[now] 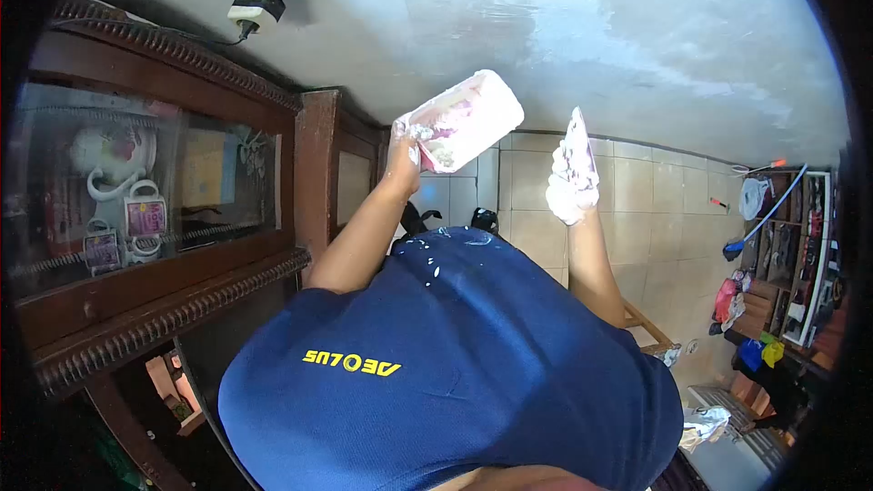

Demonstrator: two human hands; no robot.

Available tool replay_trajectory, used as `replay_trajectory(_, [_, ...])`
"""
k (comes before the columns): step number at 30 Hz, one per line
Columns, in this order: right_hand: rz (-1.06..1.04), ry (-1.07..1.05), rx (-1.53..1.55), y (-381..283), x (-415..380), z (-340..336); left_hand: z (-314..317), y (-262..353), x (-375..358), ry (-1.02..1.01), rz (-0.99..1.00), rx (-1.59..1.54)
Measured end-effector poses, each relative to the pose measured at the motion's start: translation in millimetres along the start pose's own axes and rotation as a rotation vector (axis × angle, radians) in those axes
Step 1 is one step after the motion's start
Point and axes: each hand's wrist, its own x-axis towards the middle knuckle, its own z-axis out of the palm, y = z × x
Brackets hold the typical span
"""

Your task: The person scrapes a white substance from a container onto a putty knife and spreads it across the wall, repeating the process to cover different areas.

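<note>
My left hand [403,161] is closed on the near left end of a white rectangular tub [498,111], which is tilted so its inside shows. White and pinkish paste [446,124] clings to the inside of the tub. My right hand [571,198], thickly coated in white paste, grips a putty knife [579,141] whose blade points up towards the wall. The blade is seen nearly edge-on, and its handle is hidden within the fingers. Tub and knife are apart, both in front of the grey wall [627,45], which has lighter smeared patches.
A dark wooden cabinet [314,141] with glass panes and mugs inside stands at my left. A socket box [256,9] with a cable hangs on the wall. Beige tiles [532,173] cover the floor. A crowded shelf [773,255] and blue-headed broom [735,249] are at my right.
</note>
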Motion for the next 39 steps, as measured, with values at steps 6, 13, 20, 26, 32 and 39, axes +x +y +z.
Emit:
replay_trajectory(6, [-0.001, 0.148, -0.087, 0.4, 13.3, 29.4, 11.6, 18.3, -21.5, -0.096, -0.129, -0.178])
replay_trajectory(13, [-0.414, 0.611, -1.284, 17.6, 54.8, 54.2, 6.5, -1.0, -18.8, -0.1, 0.048, -0.053])
replay_trajectory(20, [-0.384, 0.646, -2.164, 31.2, 61.3, 68.7, 18.9, 19.5, -30.4, 0.009, 0.015, -0.25])
replay_trajectory(26, [-0.209, 0.577, -2.252, 27.7, 43.1, 73.9, 6.0, 9.6, -23.0, 0.036, -0.053, -0.308])
replay_trajectory(32, [-0.24, 0.528, -2.426, 14.5, 21.1, 57.5, 6.2, -2.0, -18.9, 0.035, -0.17, -0.398])
replay_trajectory(39, [-0.116, 0.664, -1.895, -4.8, -32.7, -23.4, 9.7, 50.8, -10.5, 0.141, 0.061, -0.333])
